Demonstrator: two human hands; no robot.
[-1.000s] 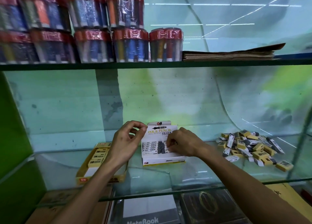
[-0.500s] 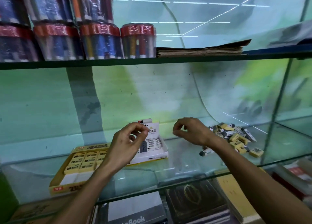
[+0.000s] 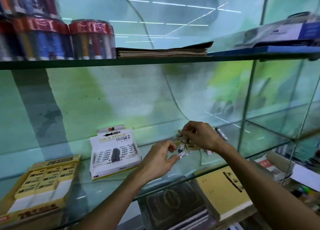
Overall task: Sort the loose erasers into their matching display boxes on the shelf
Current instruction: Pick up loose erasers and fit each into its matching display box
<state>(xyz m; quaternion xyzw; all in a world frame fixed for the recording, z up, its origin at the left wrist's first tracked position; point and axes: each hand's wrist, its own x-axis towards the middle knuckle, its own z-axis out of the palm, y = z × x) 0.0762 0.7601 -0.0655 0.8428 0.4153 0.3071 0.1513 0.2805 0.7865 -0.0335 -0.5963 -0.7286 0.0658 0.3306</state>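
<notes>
Both bare forearms reached up from the bottom edge toward a pile of loose erasers (image 3: 187,143) on a glass shelf (image 3: 242,153). The left hand (image 3: 160,160) came in from the lower left, palm turned away, its fingers curled; thumb and forefinger pinched a small white-sleeved eraser (image 3: 184,154) at the near edge of the pile. The right hand (image 3: 201,136) arched over the top of the pile from the right, wrist bent, fingertips drawn together among the erasers; whether it had actually caught one could not be made out. The pile lay mostly hidden beneath that hand.

To the left on the same shelf stood a white display box (image 3: 114,153) with its lid flap raised, printed "INK & PENCIL ERASER", rows of erasers inside. Further left, near the frame's corner, sat a yellow display box (image 3: 37,183) partly filled with yellow-sleeved erasers. Both boxes were well apart from the pile.

The shelf above carried clear tubs of pens (image 3: 92,39) with red lids and a flat stack of brown paper (image 3: 162,51). Below the glass lay a dark notebook (image 3: 174,203) and a yellow booklet (image 3: 223,191). The wall behind was pale green.
</notes>
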